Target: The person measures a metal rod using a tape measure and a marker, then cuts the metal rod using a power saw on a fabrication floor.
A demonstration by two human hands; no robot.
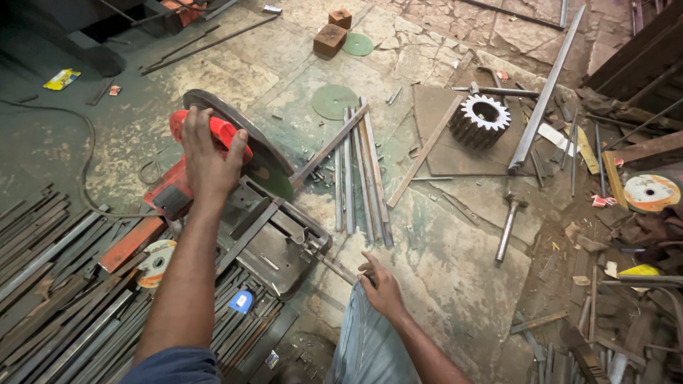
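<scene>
My left hand (208,158) grips the red handle (226,132) of a chop saw, whose dark blade guard (245,131) is lowered toward the saw's metal base (281,256). A long flat metal bar (331,146) lies clamped across the base and runs out to the upper right. My right hand (381,283) rests low beside my knee, with its fingers on the thin rod-like end (336,269) sticking out of the saw's vise. Whether the fingers close fully on it is hard to see.
Several cut metal strips (363,178) lie on the floor right of the saw. A big steel gear (480,121) sits on a plate, with a hammer (509,227) nearby. Stacked flat bars (64,299) fill the left foreground. Green discs (334,102), wooden blocks (329,39) and scrap clutter the right.
</scene>
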